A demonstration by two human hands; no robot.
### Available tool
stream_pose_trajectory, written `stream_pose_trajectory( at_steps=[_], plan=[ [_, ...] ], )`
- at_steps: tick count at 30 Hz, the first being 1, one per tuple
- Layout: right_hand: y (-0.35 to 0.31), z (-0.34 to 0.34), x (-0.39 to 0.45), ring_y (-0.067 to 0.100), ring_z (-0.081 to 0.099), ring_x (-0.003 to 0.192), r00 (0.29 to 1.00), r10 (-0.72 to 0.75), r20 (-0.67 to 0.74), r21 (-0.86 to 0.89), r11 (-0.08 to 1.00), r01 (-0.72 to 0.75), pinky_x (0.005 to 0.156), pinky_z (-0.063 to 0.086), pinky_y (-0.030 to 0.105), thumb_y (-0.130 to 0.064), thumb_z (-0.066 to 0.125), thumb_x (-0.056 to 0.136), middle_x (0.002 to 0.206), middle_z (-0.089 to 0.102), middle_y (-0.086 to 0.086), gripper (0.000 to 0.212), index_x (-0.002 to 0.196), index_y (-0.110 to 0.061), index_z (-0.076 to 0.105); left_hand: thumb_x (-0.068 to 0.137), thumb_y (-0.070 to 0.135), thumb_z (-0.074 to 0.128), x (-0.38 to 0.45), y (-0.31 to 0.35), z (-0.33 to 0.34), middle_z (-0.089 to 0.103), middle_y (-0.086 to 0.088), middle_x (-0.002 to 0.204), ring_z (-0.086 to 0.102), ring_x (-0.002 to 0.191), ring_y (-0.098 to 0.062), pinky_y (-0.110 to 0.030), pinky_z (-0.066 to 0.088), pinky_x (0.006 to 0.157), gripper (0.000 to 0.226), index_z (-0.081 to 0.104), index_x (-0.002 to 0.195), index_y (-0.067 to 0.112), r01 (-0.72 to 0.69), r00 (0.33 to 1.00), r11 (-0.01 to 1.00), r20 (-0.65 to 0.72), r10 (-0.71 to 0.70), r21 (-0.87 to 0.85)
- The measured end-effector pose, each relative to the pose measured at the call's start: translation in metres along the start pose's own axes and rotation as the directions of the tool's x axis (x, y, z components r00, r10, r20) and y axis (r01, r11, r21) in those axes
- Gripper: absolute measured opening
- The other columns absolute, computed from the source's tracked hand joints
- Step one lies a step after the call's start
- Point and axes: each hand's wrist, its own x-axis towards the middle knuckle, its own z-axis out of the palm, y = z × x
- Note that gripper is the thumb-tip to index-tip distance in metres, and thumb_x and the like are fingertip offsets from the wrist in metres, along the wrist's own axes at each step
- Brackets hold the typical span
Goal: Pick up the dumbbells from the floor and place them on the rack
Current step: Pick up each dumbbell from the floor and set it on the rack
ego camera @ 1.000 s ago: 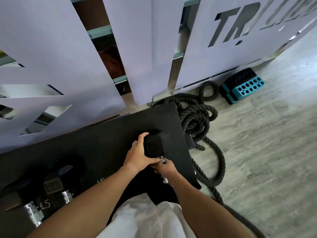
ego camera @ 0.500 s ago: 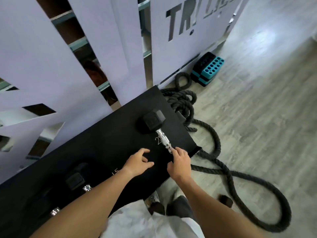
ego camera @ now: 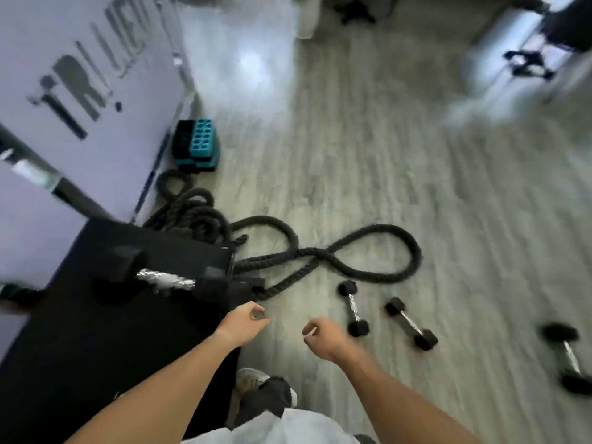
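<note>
A black hex dumbbell [ego camera: 166, 278] with a chrome handle lies on the black rack top [ego camera: 80, 331] at the left. Three more dumbbells lie on the grey floor to the right: a small one [ego camera: 353, 307], a second small one [ego camera: 411, 323], and a larger one [ego camera: 570, 362] near the right edge. My left hand [ego camera: 245, 322] hovers off the rack's right edge, fingers loosely curled, holding nothing. My right hand [ego camera: 323, 334] hangs empty and loosely curled just left of the nearest floor dumbbell. The frame is motion-blurred.
A thick black battle rope [ego camera: 320, 254] loops over the floor between the rack and the dumbbells. A teal and black block [ego camera: 200, 145] sits by the white wall panels [ego camera: 80, 91]. My shoes [ego camera: 259, 389] show below. Dark equipment [ego camera: 528, 62] stands far right.
Both hands have let go of the dumbbell, which now rests on the rack. The view has swung right, bringing three floor dumbbells into sight, and my hands moved off the rack.
</note>
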Motion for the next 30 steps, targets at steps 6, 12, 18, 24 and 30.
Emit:
stream_pose_trajectory(
  at_steps=[6, 12, 18, 24, 30],
  plan=[
    [0.174, -0.013, -0.094, 0.024, 0.069, 0.103, 0.961, 0.240, -0.136, 0.271, 0.942, -0.197, 0.086, 0.054, 0.028, -0.017, 0.053, 0.082, 0.105, 0.076, 0.005, 0.028, 0.097, -0.020, 0.076, 0.088, 0.019, 0.072, -0.028, 0.091, 0.145, 0.060, 0.001, 0.075, 0.055, 0.059, -0.009, -0.026, 0.048, 0.061, 0.018, 0.063, 0.104, 0.018, -0.203, 0.964, 0.966, 0.208, 0.167, 0.161],
    [0.339, 0.013, -0.213, 0.027, 0.070, 0.096, 0.861, 0.477, -0.178, 0.569, 0.764, -0.306, 0.079, 0.054, 0.030, -0.022, 0.047, 0.079, 0.099, 0.076, 0.008, 0.035, 0.098, -0.011, 0.074, 0.090, 0.006, 0.068, -0.096, 0.139, 0.320, 0.055, -0.003, 0.067, 0.051, 0.048, -0.007, -0.018, 0.045, 0.048, 0.014, 0.064, 0.104, 0.004, -0.420, 0.824, 0.850, 0.526, 0.210, 0.318],
    [0.439, 0.033, -0.284, 0.021, 0.070, 0.099, 0.747, 0.655, -0.109, 0.792, 0.511, -0.333, 0.087, 0.055, 0.032, -0.025, 0.054, 0.085, 0.102, 0.077, 0.002, 0.024, 0.092, -0.019, 0.076, 0.092, 0.007, 0.066, -0.147, 0.214, 0.432, 0.055, -0.003, 0.072, 0.050, 0.045, -0.004, -0.012, 0.036, 0.039, 0.013, 0.062, 0.089, 0.019, -0.584, 0.700, 0.692, 0.695, 0.165, 0.424],
    [0.519, 0.012, -0.304, 0.022, 0.067, 0.111, 0.686, 0.727, -0.027, 0.858, 0.369, -0.358, 0.092, 0.053, 0.029, -0.025, 0.055, 0.089, 0.113, 0.074, 0.004, 0.028, 0.106, -0.017, 0.076, 0.094, 0.005, 0.063, -0.160, 0.290, 0.533, 0.053, -0.003, 0.072, 0.050, 0.034, 0.002, -0.008, 0.032, 0.033, 0.008, 0.058, 0.095, 0.011, -0.615, 0.662, 0.643, 0.742, 0.106, 0.456],
    [0.627, -0.064, -0.285, 0.026, 0.069, 0.104, 0.654, 0.755, 0.036, 0.860, 0.309, -0.405, 0.088, 0.056, 0.029, -0.023, 0.053, 0.084, 0.106, 0.076, 0.010, 0.030, 0.100, -0.012, 0.076, 0.092, 0.021, 0.068, -0.113, 0.386, 0.625, 0.059, -0.002, 0.078, 0.055, 0.057, -0.017, -0.015, 0.027, 0.034, 0.021, 0.065, 0.109, 0.012, -0.578, 0.682, 0.647, 0.730, 0.049, 0.497]
  ],
)
